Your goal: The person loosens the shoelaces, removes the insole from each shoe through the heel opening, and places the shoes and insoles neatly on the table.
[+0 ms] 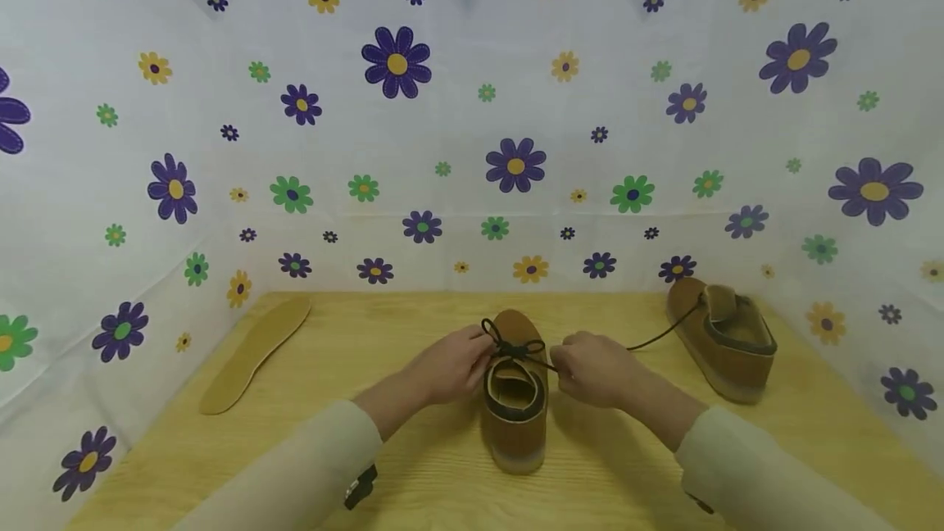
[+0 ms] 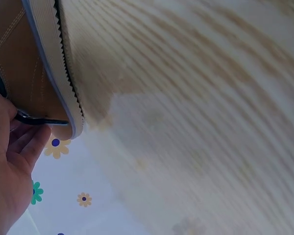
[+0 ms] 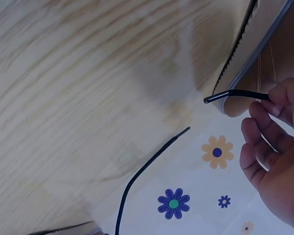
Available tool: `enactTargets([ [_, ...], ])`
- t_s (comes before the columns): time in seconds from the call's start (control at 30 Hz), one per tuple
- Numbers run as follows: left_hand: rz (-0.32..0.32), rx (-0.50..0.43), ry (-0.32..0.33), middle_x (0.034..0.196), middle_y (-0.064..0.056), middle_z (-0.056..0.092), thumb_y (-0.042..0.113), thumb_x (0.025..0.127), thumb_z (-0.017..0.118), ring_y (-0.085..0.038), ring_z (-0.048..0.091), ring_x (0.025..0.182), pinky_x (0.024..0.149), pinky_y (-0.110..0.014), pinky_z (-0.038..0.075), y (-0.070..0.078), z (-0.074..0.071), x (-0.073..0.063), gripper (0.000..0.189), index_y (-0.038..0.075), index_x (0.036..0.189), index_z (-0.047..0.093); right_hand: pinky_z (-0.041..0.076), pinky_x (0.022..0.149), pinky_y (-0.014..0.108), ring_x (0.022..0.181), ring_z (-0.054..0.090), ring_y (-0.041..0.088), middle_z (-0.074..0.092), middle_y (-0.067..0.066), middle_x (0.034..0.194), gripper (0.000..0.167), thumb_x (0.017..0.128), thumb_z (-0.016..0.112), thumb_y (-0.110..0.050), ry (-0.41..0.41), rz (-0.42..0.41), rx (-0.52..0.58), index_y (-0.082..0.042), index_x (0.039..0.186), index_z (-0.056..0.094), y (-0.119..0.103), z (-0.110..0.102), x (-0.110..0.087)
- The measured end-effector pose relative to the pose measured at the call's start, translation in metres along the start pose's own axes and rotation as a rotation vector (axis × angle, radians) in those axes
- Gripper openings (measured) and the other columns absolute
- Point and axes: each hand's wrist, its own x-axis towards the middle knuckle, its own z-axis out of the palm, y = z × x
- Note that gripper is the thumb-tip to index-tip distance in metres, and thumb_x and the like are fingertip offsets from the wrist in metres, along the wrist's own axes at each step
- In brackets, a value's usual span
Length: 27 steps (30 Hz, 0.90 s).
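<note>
A brown shoe (image 1: 514, 437) stands in the middle of the table, toe pointing away, with its dark lace (image 1: 520, 348) tied in a bow on top. At the shoe's left side my left hand (image 1: 453, 363) pinches part of the lace. In the left wrist view the left hand's fingers (image 2: 38, 142) lie close against the shoe's side. My right hand (image 1: 596, 369), to the right of the shoe, pinches the other side of the lace between thumb and forefinger. The tipped lace end (image 3: 230, 93) sticks out past the right hand's fingers in the right wrist view.
A second brown shoe (image 1: 741, 375) stands at the right, its untied lace (image 1: 664, 334) trailing left over the table (image 1: 413, 474). A tan insole (image 1: 258, 355) lies at the left. White flower-printed cloth (image 1: 442, 121) walls the back and sides.
</note>
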Motion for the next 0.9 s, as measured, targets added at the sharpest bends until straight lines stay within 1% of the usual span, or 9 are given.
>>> enactTargets([
  [0.03, 0.0, 0.003, -0.003, 0.095, -0.004, 0.06, 0.006, 0.097, 0.056, -0.014, 0.056, 0.081, 0.074, -0.028, 0.051, -0.001, -0.002, 0.001, 0.008, 0.007, 0.098, 0.064, 0.033, 0.053, 0.024, 0.059, 0.036, 0.008, 0.042, -0.007, 0.064, 0.021, 0.078, 0.064, -0.004, 0.005, 0.002, -0.015, -0.017, 0.068, 0.051, 0.003, -0.003, -0.001],
  [0.1, 0.013, 0.0, -0.042, 0.096, -0.004, 0.06, 0.008, 0.098, 0.055, -0.013, 0.055, 0.081, 0.074, -0.028, 0.051, -0.003, -0.004, 0.002, 0.009, 0.008, 0.099, 0.064, 0.03, 0.053, 0.023, 0.059, 0.032, 0.007, 0.039, -0.008, 0.063, 0.024, 0.078, 0.064, -0.004, -0.026, 0.013, -0.018, -0.018, 0.066, 0.048, 0.008, -0.005, -0.004],
  [0.17, 0.032, 0.001, -0.056, 0.095, -0.004, 0.059, 0.007, 0.097, 0.055, -0.013, 0.054, 0.08, 0.074, -0.028, 0.051, -0.006, -0.007, 0.004, 0.009, 0.007, 0.099, 0.064, 0.028, 0.053, 0.023, 0.058, 0.031, 0.007, 0.038, -0.008, 0.062, 0.026, 0.08, 0.065, -0.005, -0.049, 0.038, -0.021, -0.018, 0.066, 0.047, 0.014, -0.007, -0.008],
  [0.3, 0.036, 0.036, -0.032, 0.093, -0.003, 0.057, 0.006, 0.094, 0.057, -0.012, 0.053, 0.078, 0.072, -0.028, 0.05, -0.015, -0.012, 0.004, 0.007, 0.008, 0.094, 0.063, 0.028, 0.053, 0.024, 0.059, 0.031, 0.008, 0.038, -0.008, 0.062, 0.027, 0.082, 0.064, -0.005, -0.048, 0.083, -0.041, -0.018, 0.065, 0.046, 0.024, -0.01, -0.011],
  [0.4, 0.036, 0.048, -0.043, 0.093, -0.002, 0.058, 0.006, 0.094, 0.057, -0.012, 0.053, 0.078, 0.072, -0.029, 0.049, -0.021, -0.016, 0.0, 0.006, 0.009, 0.091, 0.061, 0.026, 0.052, 0.023, 0.058, 0.03, 0.007, 0.038, -0.008, 0.062, 0.028, 0.082, 0.062, -0.004, -0.053, 0.09, -0.036, -0.019, 0.065, 0.045, 0.029, -0.012, -0.015],
  [0.47, 0.039, 0.051, -0.062, 0.093, -0.002, 0.059, 0.007, 0.093, 0.057, -0.013, 0.054, 0.078, 0.073, -0.029, 0.05, -0.024, -0.017, -0.004, 0.007, 0.01, 0.089, 0.06, 0.024, 0.052, 0.022, 0.058, 0.028, 0.007, 0.036, -0.008, 0.062, 0.029, 0.082, 0.061, -0.003, -0.062, 0.096, -0.035, -0.019, 0.064, 0.044, 0.032, -0.012, -0.019],
  [0.57, 0.025, 0.068, -0.082, 0.094, -0.001, 0.06, 0.009, 0.094, 0.057, -0.013, 0.056, 0.08, 0.072, -0.029, 0.051, -0.03, -0.018, -0.01, 0.007, 0.012, 0.089, 0.061, 0.021, 0.052, 0.022, 0.058, 0.026, 0.006, 0.035, -0.008, 0.062, 0.031, 0.081, 0.061, -0.003, -0.06, 0.099, -0.052, -0.02, 0.064, 0.042, 0.036, -0.013, -0.023],
  [0.67, 0.01, 0.09, -0.082, 0.093, 0.0, 0.06, 0.01, 0.093, 0.059, -0.013, 0.058, 0.081, 0.072, -0.03, 0.052, -0.037, -0.021, -0.017, 0.006, 0.013, 0.089, 0.062, 0.021, 0.051, 0.022, 0.058, 0.026, 0.006, 0.035, -0.008, 0.061, 0.03, 0.08, 0.061, -0.003, -0.054, 0.099, -0.086, -0.02, 0.064, 0.042, 0.041, -0.014, -0.024],
  [0.9, -0.034, 0.084, -0.122, 0.089, 0.001, 0.06, 0.009, 0.092, 0.058, -0.015, 0.057, 0.082, 0.076, -0.034, 0.051, -0.048, -0.026, -0.038, 0.008, 0.014, 0.086, 0.062, 0.019, 0.052, 0.023, 0.056, 0.022, 0.005, 0.03, -0.01, 0.058, 0.033, 0.076, 0.062, -0.003, -0.018, 0.06, -0.155, -0.02, 0.06, 0.039, 0.047, -0.018, -0.031],
])
